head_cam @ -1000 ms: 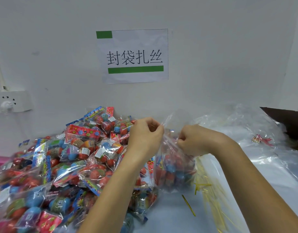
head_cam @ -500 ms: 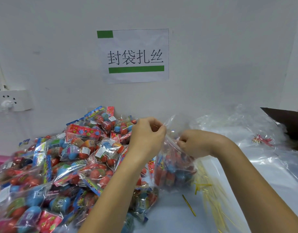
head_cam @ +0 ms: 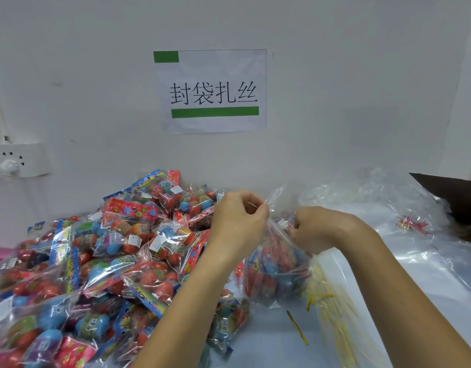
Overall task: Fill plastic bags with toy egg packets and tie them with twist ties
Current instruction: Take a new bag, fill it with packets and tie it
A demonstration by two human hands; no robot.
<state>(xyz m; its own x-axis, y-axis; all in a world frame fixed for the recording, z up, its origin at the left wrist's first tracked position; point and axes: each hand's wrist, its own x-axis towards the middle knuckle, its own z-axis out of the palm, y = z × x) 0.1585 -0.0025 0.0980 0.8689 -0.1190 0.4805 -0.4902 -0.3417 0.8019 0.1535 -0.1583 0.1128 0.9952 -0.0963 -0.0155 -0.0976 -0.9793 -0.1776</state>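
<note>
While pinched, bag [head_cam: 277, 272] between hands

packing workstation: wall sign [head_cam: 210, 91], packet heap [head_cam: 96, 261]

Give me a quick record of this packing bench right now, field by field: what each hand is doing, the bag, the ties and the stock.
left hand: pinches the bag's gathered mouth
right hand: grips the bag's neck
clear plastic bag of toy egg packets: filled, held between both hands, not yet tied
yellow twist ties: loose bundle beside the bag
pile of colourful toy egg packets: heaped at left
</note>
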